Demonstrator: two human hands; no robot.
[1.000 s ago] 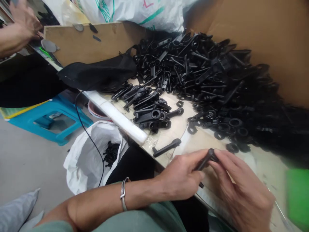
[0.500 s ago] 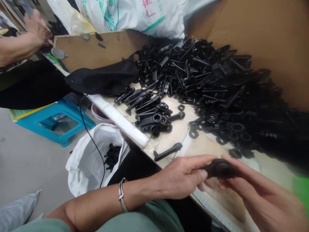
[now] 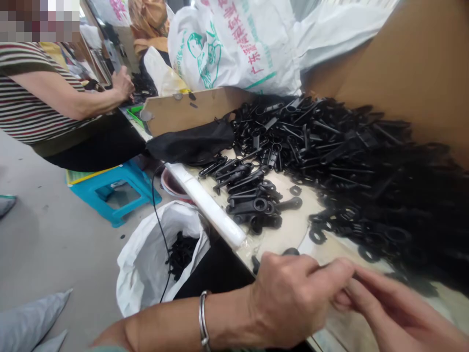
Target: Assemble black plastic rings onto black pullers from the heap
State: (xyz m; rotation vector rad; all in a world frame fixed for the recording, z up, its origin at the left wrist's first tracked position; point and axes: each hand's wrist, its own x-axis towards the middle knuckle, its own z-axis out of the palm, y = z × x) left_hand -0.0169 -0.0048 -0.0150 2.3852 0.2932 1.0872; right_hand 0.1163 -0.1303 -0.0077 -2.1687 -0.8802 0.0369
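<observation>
My left hand (image 3: 293,298) is closed at the near edge of the table (image 3: 293,225), its fingertips pinched against those of my right hand (image 3: 395,313). My right hand's fingers lie pressed together and are blurred. Whatever sits between the fingertips is hidden. A loose black plastic handle part (image 3: 291,252) peeks out just beyond my left knuckles. A small group of the same black parts (image 3: 249,195) lies ahead of my left hand. A big heap of black parts (image 3: 330,146) and black rings (image 3: 317,234) fills the table's right side.
A white bag (image 3: 146,264) holding black parts stands on the floor below the table edge, with a black cable (image 3: 157,210) hanging over it. A white roll (image 3: 208,205), a black cloth bag (image 3: 194,144) and cardboard walls (image 3: 403,73) border the table. A striped-shirted person (image 3: 36,102) sits left above a blue stool (image 3: 113,190).
The view has tilted up and the co-worker has come into sight. My hands have drawn closer together, and the black part seen between them before is now covered by my fingers.
</observation>
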